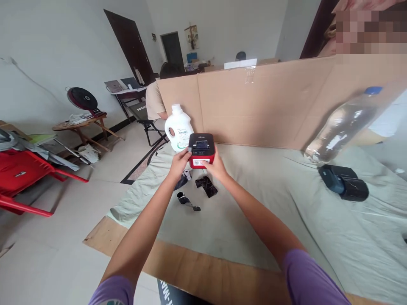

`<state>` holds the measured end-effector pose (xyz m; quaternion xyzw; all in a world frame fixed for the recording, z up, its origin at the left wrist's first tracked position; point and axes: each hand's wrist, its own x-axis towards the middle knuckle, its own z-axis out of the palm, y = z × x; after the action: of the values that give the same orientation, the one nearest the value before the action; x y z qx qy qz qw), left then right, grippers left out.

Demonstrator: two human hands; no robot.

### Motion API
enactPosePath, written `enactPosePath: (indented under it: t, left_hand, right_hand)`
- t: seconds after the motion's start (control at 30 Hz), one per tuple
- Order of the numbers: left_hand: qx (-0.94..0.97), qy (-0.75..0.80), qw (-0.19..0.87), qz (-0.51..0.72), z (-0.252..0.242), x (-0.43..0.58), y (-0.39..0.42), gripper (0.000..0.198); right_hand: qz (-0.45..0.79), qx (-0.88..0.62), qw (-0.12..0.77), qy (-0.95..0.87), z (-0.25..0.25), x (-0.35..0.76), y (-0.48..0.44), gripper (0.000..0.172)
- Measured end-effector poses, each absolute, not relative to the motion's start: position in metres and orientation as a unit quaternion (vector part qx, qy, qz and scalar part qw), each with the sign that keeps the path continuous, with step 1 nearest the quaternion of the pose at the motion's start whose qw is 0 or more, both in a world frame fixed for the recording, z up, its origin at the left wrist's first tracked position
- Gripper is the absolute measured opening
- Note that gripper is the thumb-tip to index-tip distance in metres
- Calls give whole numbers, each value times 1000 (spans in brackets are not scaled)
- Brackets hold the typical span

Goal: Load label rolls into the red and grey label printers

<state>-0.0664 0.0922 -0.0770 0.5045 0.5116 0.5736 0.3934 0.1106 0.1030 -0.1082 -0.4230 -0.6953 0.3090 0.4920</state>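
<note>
Between my two hands is a small red-and-black box-shaped device [203, 143] that looks like a label printer, its dark top facing up and a white label on its red front. My left hand [179, 163] grips its left side, and my right hand [217, 166] grips the right side with the thumb on the front near the label. Below it on the cloth lie a small white roll [187, 174], a crumpled black strip [207, 186] and a black roll [182, 198] with its end unrolled. A white detergent jug [180, 131] stands just behind my left hand.
A cardboard partition [254, 110] rises behind the cloth-covered table [248, 237]. To the right are a large clear bottle [348, 120] with a blue cap, leaning, and a black device [345, 183]. People sit beyond the cardboard. A red chair [27, 176] stands at left.
</note>
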Motion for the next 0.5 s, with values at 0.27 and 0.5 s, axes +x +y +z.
enactPosePath:
  t: [0.27,0.5]
  left_hand:
    - [683,458,235,518,-118,65,-34,69]
    - [705,448,310,454,-157,94,-70,71]
  right_hand:
    - [146,-546,492,-662,-123,256,-37,99]
    - [135,-614,450,-634,-165,291,-93,103]
